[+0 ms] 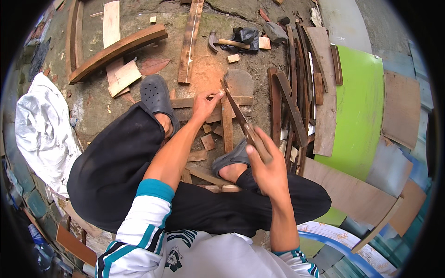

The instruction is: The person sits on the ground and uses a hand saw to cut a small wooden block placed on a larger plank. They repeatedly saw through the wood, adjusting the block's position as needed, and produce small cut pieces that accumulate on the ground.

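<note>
Right hand (269, 169): grip closed on the handle of a long dark-bladed chopping knife (241, 118). Beyond it, left hand (204, 104): grip pinches the upright narrow brown wooden strip (227, 125). Step judged: trimming; the next stroke calls for fingers clear.

Soft even daylight, faint shadows, sharp centre, strong fisheye bending, black rim, edges perhaps slightly blurred
</note>
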Demonstrator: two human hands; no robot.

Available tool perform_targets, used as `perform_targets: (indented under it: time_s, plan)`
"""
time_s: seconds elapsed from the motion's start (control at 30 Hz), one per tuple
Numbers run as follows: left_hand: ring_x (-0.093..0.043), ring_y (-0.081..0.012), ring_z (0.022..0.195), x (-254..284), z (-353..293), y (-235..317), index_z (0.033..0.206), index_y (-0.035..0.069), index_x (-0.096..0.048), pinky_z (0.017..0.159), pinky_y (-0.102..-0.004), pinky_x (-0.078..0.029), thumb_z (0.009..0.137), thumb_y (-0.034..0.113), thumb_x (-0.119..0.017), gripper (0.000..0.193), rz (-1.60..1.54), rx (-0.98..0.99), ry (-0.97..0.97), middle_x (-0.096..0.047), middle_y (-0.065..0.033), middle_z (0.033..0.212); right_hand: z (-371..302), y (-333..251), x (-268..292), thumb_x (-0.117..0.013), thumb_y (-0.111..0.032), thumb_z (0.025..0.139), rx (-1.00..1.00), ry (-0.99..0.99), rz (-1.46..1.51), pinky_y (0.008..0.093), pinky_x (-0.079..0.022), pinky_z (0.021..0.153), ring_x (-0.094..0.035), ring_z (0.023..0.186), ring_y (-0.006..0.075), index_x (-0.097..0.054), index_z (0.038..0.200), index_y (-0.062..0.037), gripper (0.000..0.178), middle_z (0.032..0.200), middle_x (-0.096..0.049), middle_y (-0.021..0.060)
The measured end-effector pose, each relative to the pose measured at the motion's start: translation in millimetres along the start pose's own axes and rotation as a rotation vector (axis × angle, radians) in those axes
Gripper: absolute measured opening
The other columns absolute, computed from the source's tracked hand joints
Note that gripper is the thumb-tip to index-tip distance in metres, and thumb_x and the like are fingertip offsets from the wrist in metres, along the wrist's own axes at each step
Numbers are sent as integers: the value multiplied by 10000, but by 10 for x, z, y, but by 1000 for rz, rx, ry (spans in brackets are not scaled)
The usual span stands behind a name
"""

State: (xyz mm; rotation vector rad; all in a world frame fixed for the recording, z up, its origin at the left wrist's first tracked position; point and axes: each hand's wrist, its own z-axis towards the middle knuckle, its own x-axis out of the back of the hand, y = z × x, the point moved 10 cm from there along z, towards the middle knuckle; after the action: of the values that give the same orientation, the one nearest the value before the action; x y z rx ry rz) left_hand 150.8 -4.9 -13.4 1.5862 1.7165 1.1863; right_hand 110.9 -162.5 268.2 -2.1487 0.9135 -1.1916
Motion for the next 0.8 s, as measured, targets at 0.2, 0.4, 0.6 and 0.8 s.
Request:
perform_targets:
  time_s: [0.2, 0.4, 0.6, 0.8]
  plan:
    - [-702, -207, 764, -272, -8, 253, 1033, 73, -795, 742, -365, -539, 893, 413, -757, 369, 11, -55, -53, -761, -137, 850, 1143, 342, -318, -649, -215, 949, -36, 121, -134, 355, -481, 994, -652, 1181, 309, -548, 1396, 28, 519, 1249, -657, 286]
    - [-718, -228, 863, 12, -15, 172, 1039, 60, -793, 808, -370, -543, 877, 448, -761, 421, 72, -79, -24, -768, -139, 962, -1114, -178, 192, -654, -64, 951, -30, -39, 56, 359, -432, 1083, -592, 1289, 262, -484, 1445, 50, 535, 1364, -630, 195]
    - [-701, -213, 899, -33, -52, 227, 1108, 38, -775, 821, -358, -534, 881, 492, -752, 508, 31, -28, -66, -765, -135, 1010, 135, 121, -193, -645, -150, 950, 82, 96, -27, 376, -457, 1051, -627, 1229, 350, -541, 1390, 39, 490, 1308, -647, 251]
    - [-715, -229, 997, -85, -1, 75, 1148, 27, -759, 869, -360, -543, 901, 469, -734, 506, 120, -178, -65, -761, -155, 1083, 103, 342, -255, -632, -137, 947, 118, 127, -7, 373, -465, 1041, -630, 1230, 347, -546, 1398, 22, 486, 1307, -650, 245]
